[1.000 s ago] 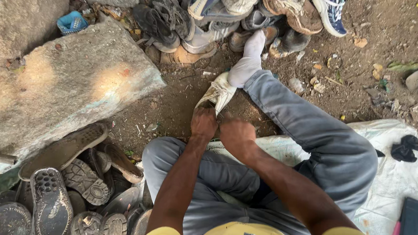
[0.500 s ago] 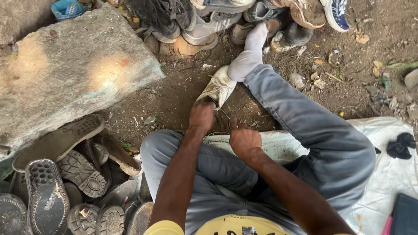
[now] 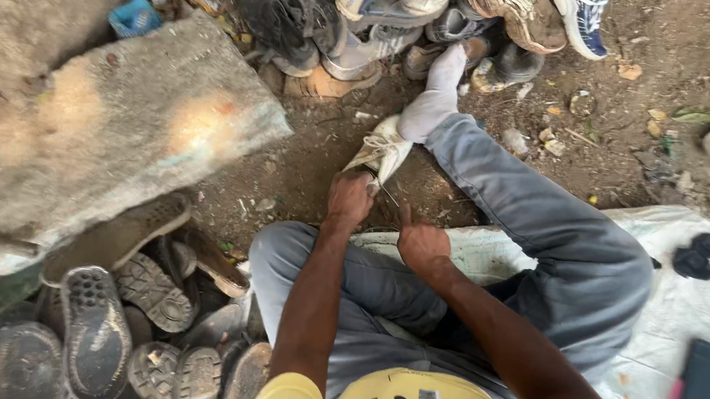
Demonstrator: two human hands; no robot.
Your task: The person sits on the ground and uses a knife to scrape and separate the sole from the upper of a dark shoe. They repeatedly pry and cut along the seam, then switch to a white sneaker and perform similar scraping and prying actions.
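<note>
Seated person viewed from above, legs in grey trousers, on a white sheet point(image 3: 660, 246) spread over bare earth. The left hand point(image 3: 348, 199) is closed around the heel end of a pale laced shoe point(image 3: 382, 150), which lies on the dirt just beside the socked right foot point(image 3: 433, 101); the grip appears to pin the shoe against the ground so that it does not slide. The right hand point(image 3: 420, 242) hovers close behind, apart from the shoe, fingers curled into a loose fist with the thumb raised; whether it pinches a thread or small tool cannot be told. The outstretched leg probably serves as a brace beside the work.

A broad flat stone point(image 3: 110, 132) occupies the left of the view. Below it lies a heap of worn soles point(image 3: 96, 331), treads upward, within arm's reach. A second pile of assorted shoes point(image 3: 401, 11) lines the top edge, beyond the foot. On the sheet to the right rest a dark cloth point(image 3: 697, 253) and a dark flat case point(image 3: 708, 387), well apart from both hands
</note>
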